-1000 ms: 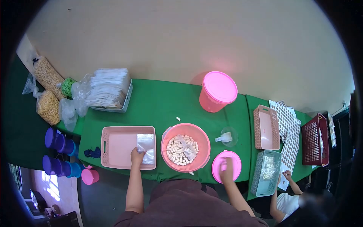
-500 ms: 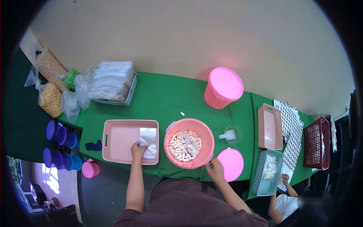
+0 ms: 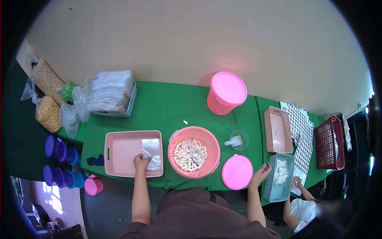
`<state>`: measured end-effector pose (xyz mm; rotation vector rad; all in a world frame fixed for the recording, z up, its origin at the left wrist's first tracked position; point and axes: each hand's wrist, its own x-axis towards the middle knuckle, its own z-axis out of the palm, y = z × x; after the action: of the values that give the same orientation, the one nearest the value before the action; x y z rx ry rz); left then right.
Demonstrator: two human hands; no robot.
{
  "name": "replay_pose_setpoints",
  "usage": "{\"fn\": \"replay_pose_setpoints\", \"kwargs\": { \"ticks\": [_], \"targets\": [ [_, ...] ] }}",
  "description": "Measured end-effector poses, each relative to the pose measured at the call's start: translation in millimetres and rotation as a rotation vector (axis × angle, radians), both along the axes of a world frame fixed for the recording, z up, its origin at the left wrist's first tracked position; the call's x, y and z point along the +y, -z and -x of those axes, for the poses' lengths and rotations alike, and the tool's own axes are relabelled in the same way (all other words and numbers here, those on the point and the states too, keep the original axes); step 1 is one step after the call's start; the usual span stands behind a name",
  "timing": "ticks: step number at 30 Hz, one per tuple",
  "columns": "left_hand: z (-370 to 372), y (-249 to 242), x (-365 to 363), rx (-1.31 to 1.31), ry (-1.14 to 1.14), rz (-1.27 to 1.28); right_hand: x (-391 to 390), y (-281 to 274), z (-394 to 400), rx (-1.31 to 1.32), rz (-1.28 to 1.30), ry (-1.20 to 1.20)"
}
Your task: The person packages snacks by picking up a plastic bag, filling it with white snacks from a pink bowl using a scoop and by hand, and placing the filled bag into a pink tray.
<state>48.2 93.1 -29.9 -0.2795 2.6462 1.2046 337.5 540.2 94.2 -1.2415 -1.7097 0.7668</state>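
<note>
My left hand (image 3: 142, 163) is closed on the left edge of a stack of clear plastic bags (image 3: 152, 154), which lies in the right part of a pink tray (image 3: 123, 153). To the right, my right hand (image 3: 260, 174) is raised with its fingers apart, between the round pink lid (image 3: 237, 172) and the green basket (image 3: 287, 192). Nothing shows in it. A pink tub (image 3: 214, 144) between my hands holds many white pieces and a translucent object. Small packets of white pieces (image 3: 281, 174) lie in the green basket.
Behind stand a lidded pink bucket (image 3: 221, 104) and a basket of white packets (image 3: 132, 99). A scoop (image 3: 234, 141) rests in a clear bowl. On the right are a pink basket (image 3: 277, 129), a red basket (image 3: 323, 149) and another person's hand (image 3: 297, 182).
My right hand has moved from the tub's right rim, past the pink lid, to beside the green basket. My left hand stays at the bags. The view has shifted slightly.
</note>
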Motion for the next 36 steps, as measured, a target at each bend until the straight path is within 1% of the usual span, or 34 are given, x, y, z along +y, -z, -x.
{"fn": "replay_pose_setpoints", "kwargs": {
  "ticks": [1, 3, 4, 6, 8, 10, 11, 13, 14, 16, 17, 19, 20, 22, 23, 24, 25, 29, 31, 33, 35, 36],
  "targets": [
    [0, -4, 1, -0.04, -0.009, -0.033, 9, 14, -22, -0.015, 0.009, 0.095],
    [0, 5, -1, -0.015, -0.025, -0.046, 18, 49, -66, -0.076, -0.004, 0.259],
    [0, 9, -2, 0.011, -0.035, -0.055, 18, 73, -89, -0.123, -0.026, 0.332],
    [-3, 9, -1, 0.038, -0.055, -0.035, 10, 128, -131, -0.133, -0.005, 0.404],
    [-2, 8, 0, 0.064, -0.069, -0.013, -15, 142, -145, -0.222, 0.412, 0.391],
    [-1, 4, 1, -0.004, -0.051, -0.018, -32, 143, -137, 0.017, 1.007, 0.375],
    [-1, 1, 1, -0.005, -0.048, -0.016, -36, 144, -132, 0.018, 1.009, 0.378],
    [-2, -6, 2, -0.02, -0.03, -0.041, -38, 168, -129, 0.375, 1.231, 0.186],
    [-4, -9, 3, -0.023, -0.029, -0.036, -36, 178, -130, 0.373, 1.235, 0.189],
    [-6, -10, 5, 0.051, -0.037, -0.051, -32, 182, -130, 0.628, 1.236, 0.005],
    [-5, -11, 6, 0.049, -0.031, -0.048, -32, 184, -131, 0.629, 1.236, 0.012],
    [-4, -7, 3, 0.006, -0.013, -0.032, -38, 159, -116, 0.627, 1.176, 0.207],
    [-2, 1, -1, 0.003, -0.011, -0.03, -41, 152, -114, 0.626, 1.177, 0.211],
    [0, 22, -5, 0.035, -0.024, 0.001, -43, 146, -116, 0.173, 0.971, 0.136],
    [0, 21, -3, 0.035, -0.024, 0.001, -36, 162, -126, 0.172, 0.972, 0.136],
    [0, 17, -2, 0.021, -0.017, -0.003, -25, 193, -145, 0.021, 0.775, 0.092],
    [-1, 11, -2, 0.006, -0.011, -0.005, -19, 211, -156, -0.125, 0.577, 0.048],
    [-1, -3, 2, -0.034, -0.002, 0.027, -19, 180, -141, -0.069, 0.542, 0.12],
    [-3, 0, 4, 0.064, -0.006, 0.048, -22, 159, -132, -0.109, 0.614, 0.134],
    [-2, -7, 5, 0.012, -0.007, 0.019, -25, 147, -131, -0.135, 0.646, 0.143],
    [-2, -9, 8, -0.036, -0.013, -0.017, -19, 165, -147, -0.496, 0.267, 0.027],
    [-2, -6, 7, -0.025, -0.025, -0.058, -20, 151, -140, -0.495, 0.261, 0.021]
  ]
}}
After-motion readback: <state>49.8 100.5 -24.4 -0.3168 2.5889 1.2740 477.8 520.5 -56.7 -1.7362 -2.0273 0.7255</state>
